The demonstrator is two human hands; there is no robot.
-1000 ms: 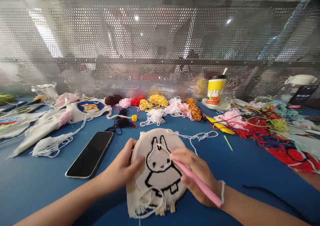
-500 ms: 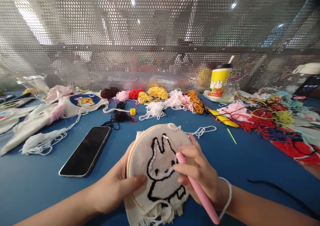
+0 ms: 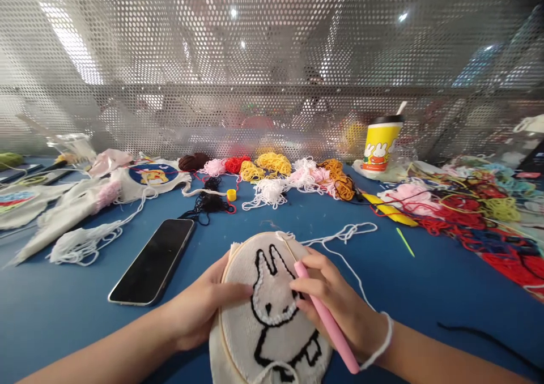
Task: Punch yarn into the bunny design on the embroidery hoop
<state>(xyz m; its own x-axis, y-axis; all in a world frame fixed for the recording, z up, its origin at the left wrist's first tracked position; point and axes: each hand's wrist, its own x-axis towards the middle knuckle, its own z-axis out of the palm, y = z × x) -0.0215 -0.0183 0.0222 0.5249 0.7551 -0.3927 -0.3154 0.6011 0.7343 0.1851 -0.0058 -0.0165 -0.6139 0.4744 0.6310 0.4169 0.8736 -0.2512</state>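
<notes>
My left hand grips the left side of a round embroidery hoop, thumb lying on the front of the fabric. Stretched in it is off-white cloth with a rabbit outlined in black yarn, and white loops run inside the head outline. Between the fingers of my right hand is a pink punch needle, closed in a pen-like hold. Its thin metal shaft points up toward the hoop's top edge, near a bit of white yarn. White yarn trails from the handle's end across my right wrist.
A black phone lies left of the hoop. Yarn bundles line the back below a perforated metal screen. A yellow cup with a straw stands back right, beside tangled yarn. A small green stick lies nearby.
The needle tip has moved from the rabbit's right ear up to the hoop's top edge. White yarn now stretches from the table toward my right wrist. The view has shifted slightly.
</notes>
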